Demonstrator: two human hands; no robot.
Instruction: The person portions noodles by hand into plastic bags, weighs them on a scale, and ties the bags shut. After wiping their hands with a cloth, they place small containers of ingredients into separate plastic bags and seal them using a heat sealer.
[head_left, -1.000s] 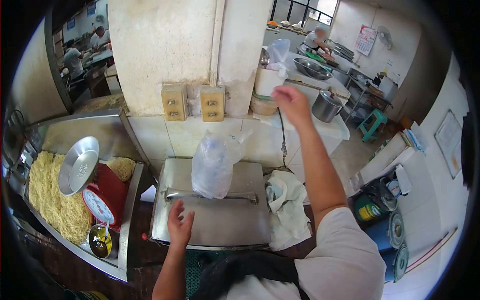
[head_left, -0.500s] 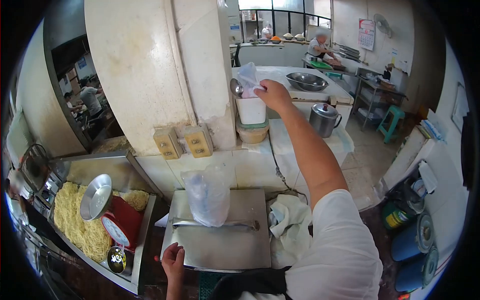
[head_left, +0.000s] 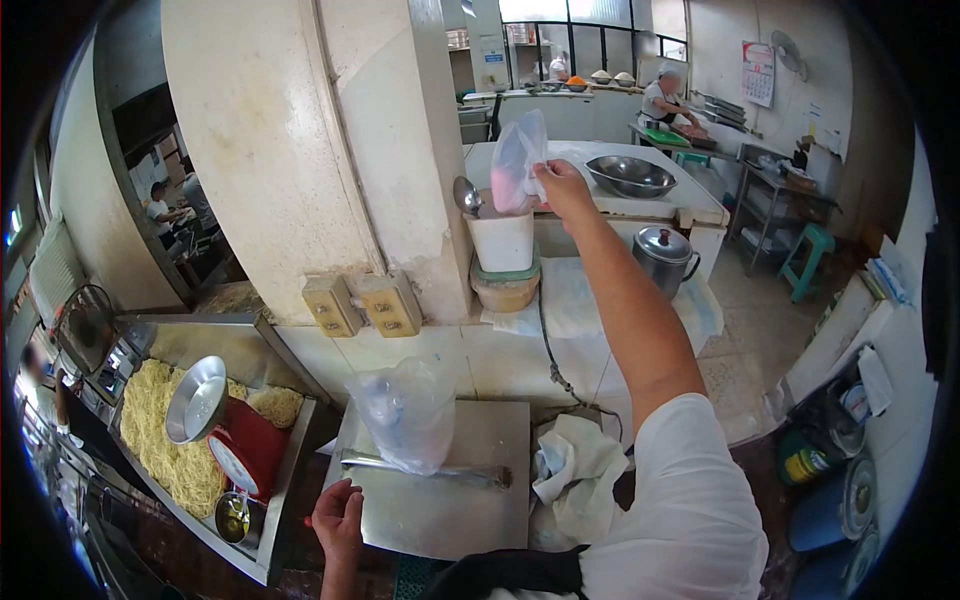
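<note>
My right hand [head_left: 566, 190] is closed on the top edge of a clear plastic bag [head_left: 521, 165] with something pink in it. The bag hangs over a white square container [head_left: 503, 241], beside a metal ladle [head_left: 466, 196] leaning at the rim. Low in the view, my left hand [head_left: 337, 522] is loosely curled with its fingers apart, and I see nothing held in it. A small red speck shows beside its fingers, too small to name. Near that hand a bundle of clear plastic bags [head_left: 408, 415] sits on a stainless steel lid [head_left: 440, 520] with a bar handle.
At left, a red scale [head_left: 245, 445] and a cup of oily liquid [head_left: 238, 518] stand among yellow noodles [head_left: 160, 430] in a metal tray. A metal bowl [head_left: 630, 177], a lidded pot [head_left: 662, 258] and a crumpled cloth [head_left: 580, 460] are around. A person [head_left: 660, 100] works at the back.
My right hand has drawn the plastic bag upward, so more of it and its pink contents show above the white container. The view has shifted slightly; my left hand stays low near the lid.
</note>
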